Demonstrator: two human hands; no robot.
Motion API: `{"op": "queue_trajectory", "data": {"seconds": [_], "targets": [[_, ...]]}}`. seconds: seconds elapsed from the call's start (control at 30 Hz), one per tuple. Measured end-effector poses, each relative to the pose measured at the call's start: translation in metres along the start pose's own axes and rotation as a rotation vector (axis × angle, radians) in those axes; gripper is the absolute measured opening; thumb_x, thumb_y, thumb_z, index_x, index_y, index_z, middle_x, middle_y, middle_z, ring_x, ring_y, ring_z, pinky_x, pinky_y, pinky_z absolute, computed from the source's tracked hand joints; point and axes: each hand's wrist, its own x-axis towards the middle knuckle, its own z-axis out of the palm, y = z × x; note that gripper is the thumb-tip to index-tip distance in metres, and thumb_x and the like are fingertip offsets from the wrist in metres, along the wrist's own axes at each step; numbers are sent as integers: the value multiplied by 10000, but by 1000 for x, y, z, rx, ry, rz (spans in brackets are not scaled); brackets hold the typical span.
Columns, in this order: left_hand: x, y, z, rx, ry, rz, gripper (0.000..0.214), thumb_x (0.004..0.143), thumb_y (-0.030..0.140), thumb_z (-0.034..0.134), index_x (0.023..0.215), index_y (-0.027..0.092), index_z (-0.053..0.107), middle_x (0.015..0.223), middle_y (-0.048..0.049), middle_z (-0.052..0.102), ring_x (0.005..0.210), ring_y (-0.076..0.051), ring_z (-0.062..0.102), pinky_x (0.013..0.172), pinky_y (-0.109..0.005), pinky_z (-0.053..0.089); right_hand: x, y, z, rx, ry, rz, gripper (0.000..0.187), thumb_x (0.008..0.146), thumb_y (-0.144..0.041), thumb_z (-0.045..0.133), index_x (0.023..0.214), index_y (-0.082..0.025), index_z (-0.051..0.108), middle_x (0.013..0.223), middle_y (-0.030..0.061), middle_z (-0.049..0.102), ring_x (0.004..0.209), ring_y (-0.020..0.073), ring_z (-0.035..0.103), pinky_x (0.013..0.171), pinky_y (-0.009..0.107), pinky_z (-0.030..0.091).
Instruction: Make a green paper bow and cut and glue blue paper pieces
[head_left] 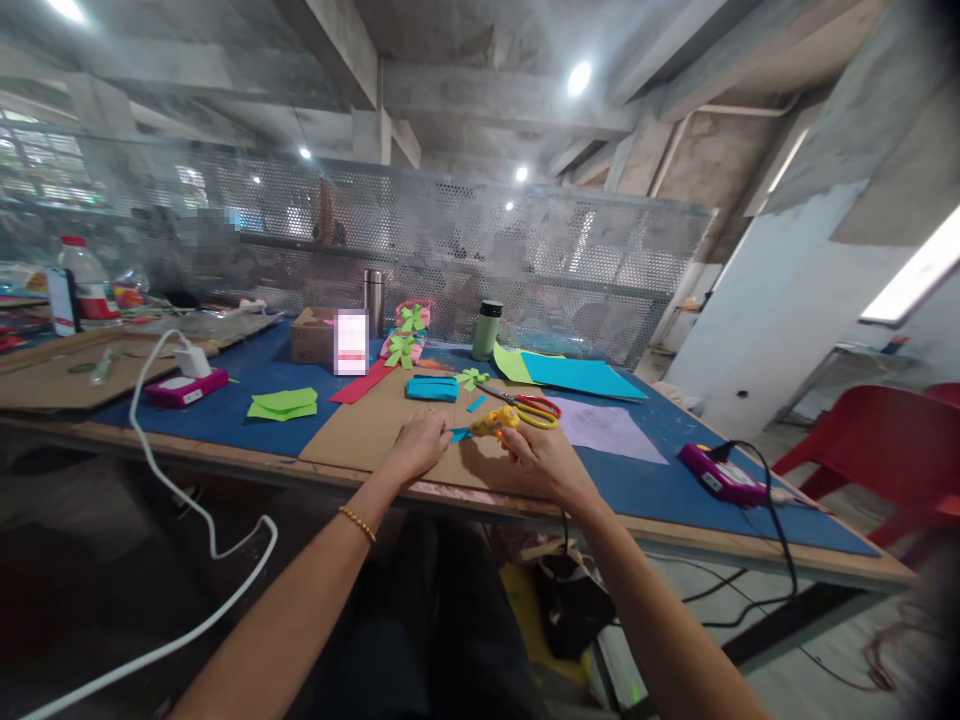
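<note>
My left hand [420, 446] is closed on a small blue paper strip [460, 435], pinched near the cardboard's front edge. In my right hand [547, 458] is a yellow hot glue gun [493, 420], its nozzle at the strip; whether they touch I cannot tell. Just beyond that hand lie scissors [551, 412] with red and yellow handles. A short blue paper piece [476, 403] and a stack of folded blue strips [432, 388] rest on the cardboard sheet [352, 430]. Behind them is a green paper bow [472, 378].
Green paper pieces [283, 404] lie left, a red strip [364, 384] nearer. Purple paper [611, 428] and blue sheets [585, 374] lie right. A green bottle [487, 330], a steel flask [373, 300] and a cardboard box [311, 337] stand behind. Purple power strips [187, 388] flank the table.
</note>
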Motion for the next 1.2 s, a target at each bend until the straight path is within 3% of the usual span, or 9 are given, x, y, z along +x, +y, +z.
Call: {"op": "queue_trajectory", "data": {"seconds": [0.23, 0.4, 0.53, 0.8, 1.2], "targets": [[-3, 3, -8, -6, -13, 34, 228, 1006, 216, 425, 924, 167, 632, 980, -91, 678, 930, -218, 620, 798, -313, 431, -4, -9, -5, -43, -27, -14, 413, 1018, -347, 389, 711, -200, 624, 754, 61, 682, 742, 184, 599, 703, 272, 392], [-18, -21, -25, 5, -24, 37, 113, 946, 195, 548, 906, 169, 650, 978, -82, 684, 963, -222, 623, 820, -302, 420, -3, -10, -7, -22, -41, 7, 423, 1017, -334, 380, 703, -196, 627, 725, 47, 667, 720, 173, 579, 689, 269, 375], [-25, -37, -31, -29, -25, -13, 51, 906, 171, 604, 888, 163, 651, 901, -59, 688, 834, -191, 620, 718, -279, 394, -5, -12, -5, -6, -31, 21, 424, 1013, -370, 395, 706, -203, 636, 733, 55, 675, 709, 182, 585, 672, 277, 375], [-23, -33, -31, -91, -27, -33, 70, 877, 144, 603, 841, 160, 661, 812, -38, 683, 751, -171, 601, 659, -260, 366, -4, -20, 13, 215, -93, 91, 510, 1002, -517, 351, 671, -215, 594, 670, 35, 644, 621, 168, 556, 611, 281, 370], [-23, -34, -40, -96, -71, -15, 154, 857, 149, 560, 772, 158, 688, 754, -37, 681, 704, -172, 580, 631, -267, 348, -3, -37, 10, 292, -123, 153, 504, 986, -510, 358, 616, -209, 517, 596, 7, 540, 577, 150, 488, 606, 283, 343]]}}
